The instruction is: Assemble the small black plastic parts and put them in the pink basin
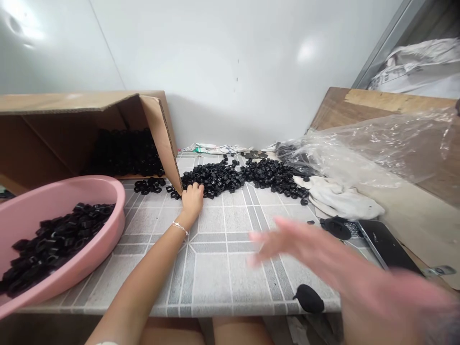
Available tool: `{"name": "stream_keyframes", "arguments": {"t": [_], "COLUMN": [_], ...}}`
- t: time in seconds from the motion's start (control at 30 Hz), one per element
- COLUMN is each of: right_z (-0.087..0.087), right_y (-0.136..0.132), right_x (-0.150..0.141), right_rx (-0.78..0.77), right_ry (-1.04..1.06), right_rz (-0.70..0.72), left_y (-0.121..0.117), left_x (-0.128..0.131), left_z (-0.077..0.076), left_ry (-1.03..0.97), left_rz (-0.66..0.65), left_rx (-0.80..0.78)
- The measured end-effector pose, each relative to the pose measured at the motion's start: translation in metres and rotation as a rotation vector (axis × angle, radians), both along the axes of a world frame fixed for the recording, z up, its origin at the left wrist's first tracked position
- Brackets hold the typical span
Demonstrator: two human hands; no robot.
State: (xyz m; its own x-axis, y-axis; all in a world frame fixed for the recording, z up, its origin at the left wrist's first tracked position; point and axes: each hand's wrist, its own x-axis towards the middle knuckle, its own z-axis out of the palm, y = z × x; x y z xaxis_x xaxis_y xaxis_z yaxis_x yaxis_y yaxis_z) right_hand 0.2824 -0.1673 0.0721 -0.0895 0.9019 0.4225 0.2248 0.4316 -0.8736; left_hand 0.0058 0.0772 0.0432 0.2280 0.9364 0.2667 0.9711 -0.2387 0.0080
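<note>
My left hand (192,199), with a thin bracelet on its wrist, rests curled at the front edge of a heap of small black plastic rings (215,178) on the tiled tabletop (215,268). Its fingertips sink among the rings, so I cannot tell whether it holds any. My right hand (305,268) is blurred by motion above the table's front right, its fingers spread and holding nothing. A pink plastic basin (120,191) at the left holds more black rings (61,239). Further rings (125,153) lie inside a tipped cardboard box (72,103).
A crumpled clear plastic sheet (377,148) and a white cloth (341,201) lie at the right. Nearby are a black round object (336,228), a dark tablet or phone (386,244) and a black pouch (308,298). A white wall (230,62) closes the back.
</note>
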Motion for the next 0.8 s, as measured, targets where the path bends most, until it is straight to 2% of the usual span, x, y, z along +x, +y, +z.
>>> {"name": "stream_keyframes", "arguments": {"t": [0.03, 0.1, 0.17, 0.2, 0.27, 0.33, 0.4, 0.47, 0.6, 0.67, 0.7, 0.77, 0.8], "right_z": [0.001, -0.010, -0.033, -0.046, -0.066, -0.077, -0.079, -0.076, -0.066, -0.063, -0.063, -0.064, -0.066], "right_y": [0.040, 0.118, 0.181, 0.204, 0.234, 0.249, 0.257, 0.263, 0.269, 0.265, 0.261, 0.247, 0.238], "right_x": [-0.002, -0.001, 0.007, 0.012, 0.020, 0.021, 0.017, 0.012, 0.011, 0.009, 0.005, -0.012, -0.025], "right_rx": [-0.057, -0.163, -0.190, -0.182, -0.148, -0.113, -0.115, -0.166, -0.245, -0.213, -0.192, -0.176, -0.191], "right_ry": [-0.006, -0.034, -0.152, -0.258, -0.481, -0.676, -0.851, -0.986, -1.065, -0.948, -0.808, -0.388, -0.162], "right_rz": [-0.007, -0.081, -0.312, -0.411, -0.455, -0.454, -0.445, -0.429, -0.404, -0.451, -0.486, -0.491, -0.435], "left_y": [-0.001, -0.010, -0.030, -0.043, -0.073, -0.099, -0.113, -0.113, -0.093, -0.083, -0.078, -0.071, -0.068], "left_x": [-0.002, -0.002, 0.005, 0.011, 0.025, 0.036, 0.042, 0.040, 0.029, 0.025, 0.025, 0.026, 0.027], "left_z": [0.001, 0.003, 0.001, -0.001, -0.009, -0.021, -0.031, -0.036, -0.033, -0.031, -0.031, -0.033, -0.035], "left_ry": [-0.048, -0.232, -0.522, -0.696, -0.988, -1.214, -1.401, -1.504, -1.703, -1.807, -1.837, -1.862, -1.867], "left_rz": [-0.019, -0.104, -0.236, -0.294, -0.328, -0.361, -0.380, -0.369, -0.228, -0.180, -0.169, -0.147, -0.135], "left_rx": [-0.002, -0.007, -0.059, -0.123, -0.432, -0.817, -1.026, -1.081, -1.033, -0.990, -0.969, -0.934, -0.923]}}
